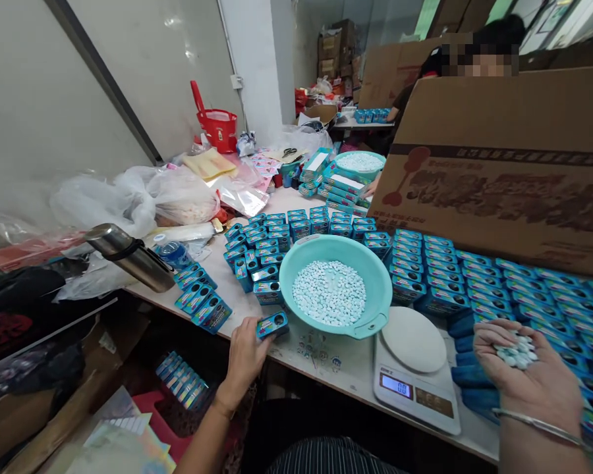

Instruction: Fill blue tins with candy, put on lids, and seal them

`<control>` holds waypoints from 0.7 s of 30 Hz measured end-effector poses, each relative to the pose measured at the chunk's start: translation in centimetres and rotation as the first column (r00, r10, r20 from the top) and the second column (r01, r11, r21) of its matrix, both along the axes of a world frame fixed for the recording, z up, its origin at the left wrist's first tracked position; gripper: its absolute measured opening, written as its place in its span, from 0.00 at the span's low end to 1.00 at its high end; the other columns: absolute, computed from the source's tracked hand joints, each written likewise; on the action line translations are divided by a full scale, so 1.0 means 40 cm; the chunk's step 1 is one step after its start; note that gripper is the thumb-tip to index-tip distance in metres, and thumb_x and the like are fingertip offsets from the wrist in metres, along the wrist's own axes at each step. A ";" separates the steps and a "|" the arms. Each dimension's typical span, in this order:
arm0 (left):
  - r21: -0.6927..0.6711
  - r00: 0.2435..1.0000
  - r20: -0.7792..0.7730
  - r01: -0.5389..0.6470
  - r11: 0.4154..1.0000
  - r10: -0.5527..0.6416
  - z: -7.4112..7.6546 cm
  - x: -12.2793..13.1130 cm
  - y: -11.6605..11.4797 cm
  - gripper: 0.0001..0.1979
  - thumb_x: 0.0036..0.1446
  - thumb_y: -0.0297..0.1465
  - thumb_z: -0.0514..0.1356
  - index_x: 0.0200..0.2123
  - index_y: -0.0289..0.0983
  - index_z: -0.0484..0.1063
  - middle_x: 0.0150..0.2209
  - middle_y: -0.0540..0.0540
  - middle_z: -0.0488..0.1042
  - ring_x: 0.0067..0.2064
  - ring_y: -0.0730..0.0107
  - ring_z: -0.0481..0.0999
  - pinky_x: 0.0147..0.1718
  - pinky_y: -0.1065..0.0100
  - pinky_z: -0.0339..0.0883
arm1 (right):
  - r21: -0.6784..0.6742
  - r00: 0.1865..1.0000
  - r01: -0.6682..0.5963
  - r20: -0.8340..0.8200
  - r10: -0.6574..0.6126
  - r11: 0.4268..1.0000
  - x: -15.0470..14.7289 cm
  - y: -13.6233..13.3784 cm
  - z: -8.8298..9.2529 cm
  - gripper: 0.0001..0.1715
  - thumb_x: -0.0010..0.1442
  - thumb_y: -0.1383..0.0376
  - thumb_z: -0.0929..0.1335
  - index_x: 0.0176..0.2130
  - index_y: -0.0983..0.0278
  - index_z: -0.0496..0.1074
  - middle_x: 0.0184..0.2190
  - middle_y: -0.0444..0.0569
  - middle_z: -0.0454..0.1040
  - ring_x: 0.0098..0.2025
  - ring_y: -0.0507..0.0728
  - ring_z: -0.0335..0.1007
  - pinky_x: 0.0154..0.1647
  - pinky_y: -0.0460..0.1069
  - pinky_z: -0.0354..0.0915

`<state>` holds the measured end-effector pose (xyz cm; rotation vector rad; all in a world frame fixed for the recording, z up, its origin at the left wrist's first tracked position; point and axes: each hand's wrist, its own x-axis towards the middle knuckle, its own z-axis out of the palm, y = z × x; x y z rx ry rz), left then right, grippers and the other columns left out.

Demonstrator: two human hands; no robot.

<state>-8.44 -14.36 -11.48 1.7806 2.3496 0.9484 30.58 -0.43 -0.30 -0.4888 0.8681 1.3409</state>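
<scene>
Right hand (538, 378), right of the near basin (338, 247), cups white pellets (517, 353); left hand (247, 349), left of it, grips one blue box (273, 325). Beside that basin, one scale (418, 365) occupies the white table (360, 362); beyond stand one far basin (370, 176) and one pillar (257, 59).

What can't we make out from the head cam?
All in the head view:
1) Count of pale oval pieces in the right hand: heaped, some covered by others.
2) Fine print on the small blue rectangular box at the left hand: too small.
3) Person opposite: body mostly behind the brown cardboard panel.
</scene>
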 end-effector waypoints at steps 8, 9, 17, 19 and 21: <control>0.036 0.849 0.245 0.474 0.880 -0.468 0.148 0.196 0.009 0.12 0.55 0.34 0.63 0.44 0.40 0.72 0.39 0.44 0.76 0.41 0.60 0.76 0.39 0.61 0.72 | 0.381 0.917 -0.228 0.394 0.066 0.896 0.081 -0.011 -0.051 0.09 0.66 0.67 0.57 0.31 0.59 0.56 0.21 0.39 0.61 0.17 0.49 0.59 0.13 0.43 0.60; 0.062 0.815 0.239 0.530 0.846 -0.528 0.161 0.242 0.034 0.12 0.55 0.34 0.63 0.44 0.40 0.71 0.39 0.44 0.76 0.41 0.59 0.76 0.41 0.60 0.72 | 0.400 0.915 -0.235 0.398 0.062 0.886 0.091 -0.016 -0.056 0.09 0.65 0.67 0.57 0.32 0.59 0.55 0.21 0.38 0.61 0.17 0.48 0.59 0.14 0.42 0.61; 0.023 0.789 -0.040 0.615 0.788 -0.614 0.119 0.586 0.308 0.15 0.53 0.33 0.66 0.45 0.39 0.72 0.44 0.40 0.76 0.53 0.50 0.73 0.63 0.39 0.49 | 0.477 0.926 -0.185 0.378 -0.011 0.859 0.138 -0.061 -0.081 0.06 0.63 0.67 0.60 0.33 0.60 0.55 0.24 0.39 0.63 0.20 0.47 0.60 0.18 0.41 0.62; -0.083 0.781 -0.075 0.615 0.784 -0.620 0.111 0.612 0.339 0.19 0.53 0.32 0.66 0.48 0.37 0.70 0.46 0.38 0.76 0.57 0.47 0.70 0.64 0.37 0.47 | 0.503 0.912 -0.207 0.409 -0.021 0.839 0.154 -0.069 -0.092 0.07 0.62 0.68 0.61 0.33 0.59 0.55 0.24 0.38 0.63 0.20 0.47 0.60 0.19 0.41 0.62; -0.072 0.801 -0.098 0.586 0.807 -0.591 0.123 0.599 0.334 0.32 0.51 0.34 0.67 0.57 0.33 0.64 0.54 0.32 0.71 0.64 0.40 0.62 0.63 0.35 0.46 | 0.510 0.901 -0.227 0.433 -0.020 0.830 0.173 -0.076 -0.101 0.08 0.61 0.69 0.62 0.33 0.59 0.56 0.24 0.38 0.63 0.21 0.48 0.61 0.19 0.42 0.63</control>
